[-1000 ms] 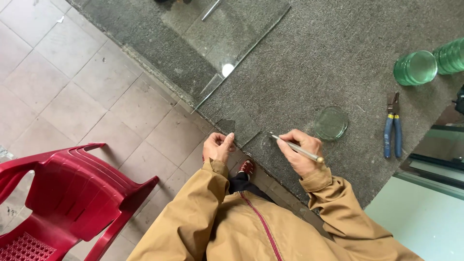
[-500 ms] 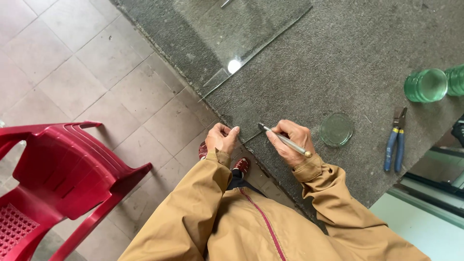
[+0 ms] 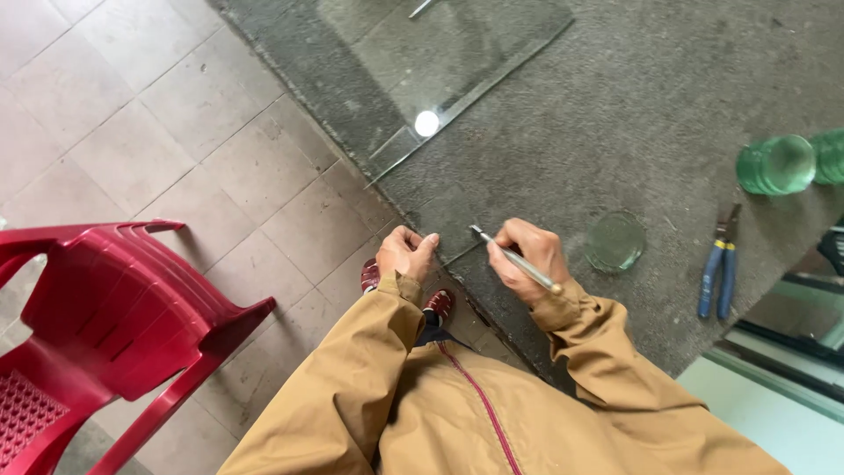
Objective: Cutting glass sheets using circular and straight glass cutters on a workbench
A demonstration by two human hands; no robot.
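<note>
The person wears a tan, long-sleeved jacket (image 3: 457, 405) with a dark red zip line down its front, loose cuffs at both wrists, and dark red shoes (image 3: 437, 306) below the jacket's hem.

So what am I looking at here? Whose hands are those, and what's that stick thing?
The camera sits on a person's head and looks down, so you see their own arms in tan sleeves. They stand at a grey table. The right hand holds a thin metal tool like a pen, tip down on a small glass piece near the table edge. The left hand presses that glass. Farther up lies a big glass sheet. To the right are a round glass disc, blue pliers and stacked green discs. A red chair stands on the tiled floor.
</note>
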